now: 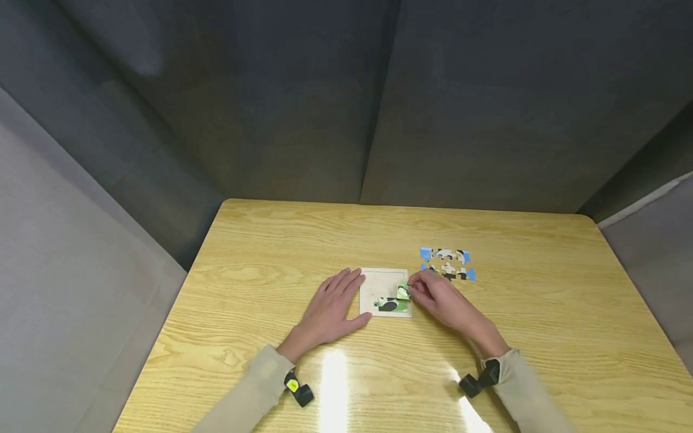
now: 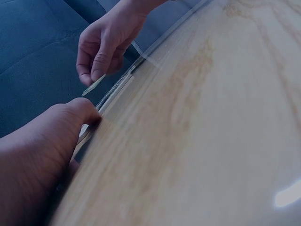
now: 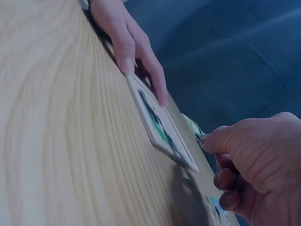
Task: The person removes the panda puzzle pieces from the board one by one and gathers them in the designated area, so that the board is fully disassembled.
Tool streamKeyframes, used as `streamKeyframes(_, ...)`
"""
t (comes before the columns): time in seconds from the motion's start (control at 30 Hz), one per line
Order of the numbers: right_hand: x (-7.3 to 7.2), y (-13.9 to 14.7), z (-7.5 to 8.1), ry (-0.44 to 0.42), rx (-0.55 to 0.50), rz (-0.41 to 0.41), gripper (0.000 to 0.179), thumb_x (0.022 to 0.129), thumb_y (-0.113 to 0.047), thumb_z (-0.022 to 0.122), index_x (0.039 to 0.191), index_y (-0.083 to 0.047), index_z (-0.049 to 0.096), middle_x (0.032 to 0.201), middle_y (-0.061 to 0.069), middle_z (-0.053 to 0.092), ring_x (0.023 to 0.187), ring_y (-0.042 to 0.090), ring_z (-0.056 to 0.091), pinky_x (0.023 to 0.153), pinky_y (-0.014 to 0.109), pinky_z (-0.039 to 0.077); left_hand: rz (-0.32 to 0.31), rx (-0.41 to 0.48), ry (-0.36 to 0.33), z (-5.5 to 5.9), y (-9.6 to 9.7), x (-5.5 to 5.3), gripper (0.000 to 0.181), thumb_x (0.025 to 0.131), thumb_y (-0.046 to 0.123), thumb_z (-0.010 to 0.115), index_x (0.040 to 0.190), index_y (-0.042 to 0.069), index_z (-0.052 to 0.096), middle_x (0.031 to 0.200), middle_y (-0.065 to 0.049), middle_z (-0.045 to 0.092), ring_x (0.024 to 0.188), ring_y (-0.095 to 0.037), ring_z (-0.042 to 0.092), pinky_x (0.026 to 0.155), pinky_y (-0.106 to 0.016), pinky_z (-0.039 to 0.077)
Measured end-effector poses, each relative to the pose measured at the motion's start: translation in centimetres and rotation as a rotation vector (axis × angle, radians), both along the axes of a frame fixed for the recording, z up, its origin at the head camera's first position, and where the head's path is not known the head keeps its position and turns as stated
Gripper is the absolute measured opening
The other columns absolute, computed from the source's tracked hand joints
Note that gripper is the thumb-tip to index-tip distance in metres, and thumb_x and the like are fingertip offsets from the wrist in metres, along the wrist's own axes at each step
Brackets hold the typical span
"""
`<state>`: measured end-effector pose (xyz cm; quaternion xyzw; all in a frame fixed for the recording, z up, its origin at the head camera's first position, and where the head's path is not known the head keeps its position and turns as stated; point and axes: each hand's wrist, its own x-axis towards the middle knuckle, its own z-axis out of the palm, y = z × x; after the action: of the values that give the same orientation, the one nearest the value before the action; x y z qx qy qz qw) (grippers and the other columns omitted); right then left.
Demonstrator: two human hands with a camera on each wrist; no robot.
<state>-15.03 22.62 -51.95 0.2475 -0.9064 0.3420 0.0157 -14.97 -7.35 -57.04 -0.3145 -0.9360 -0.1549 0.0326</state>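
A square white puzzle tray (image 1: 379, 282) lies on the table, with joined green-and-black panda pieces (image 1: 391, 305) along its near edge. My left hand (image 1: 337, 307) spreads flat at the tray's left side, fingertips and thumb on its rim. Between thumb and fingers, my right hand (image 1: 441, 299) pinches a green puzzle piece (image 1: 403, 291) over the tray's right part. In the left wrist view the pinched piece (image 2: 93, 85) is raised and tilted above the tray. The right wrist view shows the tray (image 3: 155, 125) from the side, the left thumb and a finger touching it.
Several loose puzzle pieces (image 1: 447, 255), blue, white and black, lie just beyond the right hand. The wooden table (image 1: 271, 252) ends at a dark curtain (image 1: 303, 120) behind and pale partitions at both sides. Each wrist wears a small black camera (image 1: 304, 394).
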Motion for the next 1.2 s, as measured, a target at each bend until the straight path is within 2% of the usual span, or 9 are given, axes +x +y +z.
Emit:
streamKeyframes(0.17, 0.2, 1.8, -0.3, 0.012, 0.014, -0.023, 0.007, 0.099, -0.003, 0.069, 0.105, -0.005, 0.068, 0.082, -0.003, 0.051, 0.074, 0.01, 0.046, 0.062, 0.024, 0.041, -0.003, 0.008, 0.012, 0.0, 0.0, 0.0, 0.087, 0.1, 0.071, 0.042, 0.165, 0.013, 0.031, 0.172, -0.005, 0.026, 0.159, -0.029, 0.022, 0.126, -0.051, 0.025)
streamKeyframes(0.5, 0.0, 4.4, -1.3, 0.013, 0.052, -0.036, 0.008, 0.098, 0.002, 0.068, 0.105, -0.003, 0.068, 0.081, -0.003, 0.051, 0.075, 0.011, 0.045, 0.064, 0.025, 0.04, 0.006, 0.004, -0.017, -0.1, 0.1, 0.1, 0.087, 0.1, 0.071, 0.042, 0.166, 0.015, 0.029, 0.173, -0.003, 0.024, 0.159, -0.026, 0.019, 0.127, -0.05, 0.022)
streamKeyframes(1.2, -0.4, 5.3, -1.7, 0.04, 0.057, -0.038, 0.008, 0.097, 0.003, 0.069, 0.103, -0.002, 0.068, 0.084, -0.001, 0.054, 0.076, 0.01, 0.045, 0.065, 0.025, 0.041, 0.008, -0.002, -0.017, -0.2, 0.0, 0.0, 0.087, 0.099, 0.072, 0.041, 0.166, 0.016, 0.029, 0.173, -0.003, 0.023, 0.159, -0.026, 0.019, 0.127, -0.049, 0.022)
